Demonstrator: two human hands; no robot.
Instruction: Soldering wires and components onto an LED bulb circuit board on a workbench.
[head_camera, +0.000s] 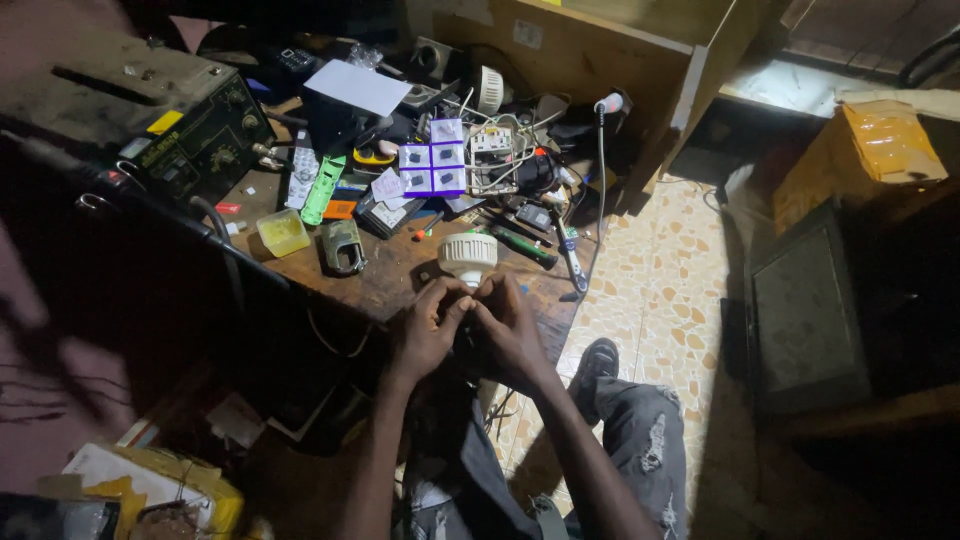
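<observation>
My left hand and my right hand meet at the near edge of a cluttered wooden workbench. Their fingertips pinch together around something small and dark that I cannot make out. Just beyond the fingertips a white ribbed bulb housing stands on the bench, apart from the hands. Both forearms reach up from the bottom of the view.
A dark bench instrument sits at the left. A yellow plastic box, a green strip, purple-edged cards, screwdrivers and tangled wires cover the bench. Tiled floor and my shoe lie right; a dark box stands farther right.
</observation>
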